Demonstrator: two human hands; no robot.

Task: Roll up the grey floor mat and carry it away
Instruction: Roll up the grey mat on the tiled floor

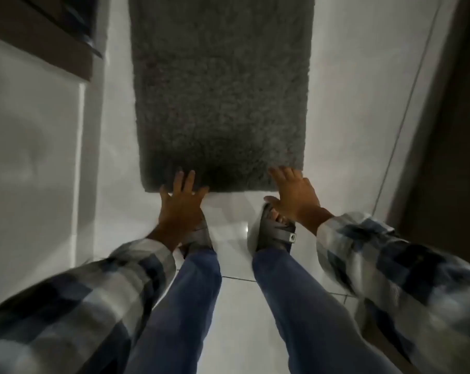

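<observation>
Hands, left hand (180,203) and right hand (295,194), spread on flat grey mat's (220,85) near edge.

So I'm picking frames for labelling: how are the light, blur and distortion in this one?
Head view: dim and grainy; sleeves motion-blurred, left hand and right hand softer; grey mat fairly sharp, a dark shadow at its near edge; small glare spot on the floor tile; wide-angle bending at the edges.

Just beyond the hands, the grey floor mat (220,90) is shaggy, matt pile. Beneath them the floor (344,103) is glossy white tile, smooth and reflective. The sleeves (390,265) are soft checked cloth, the trousers (295,306) blue denim, and the sandals (275,234) have matt grey straps.
</observation>
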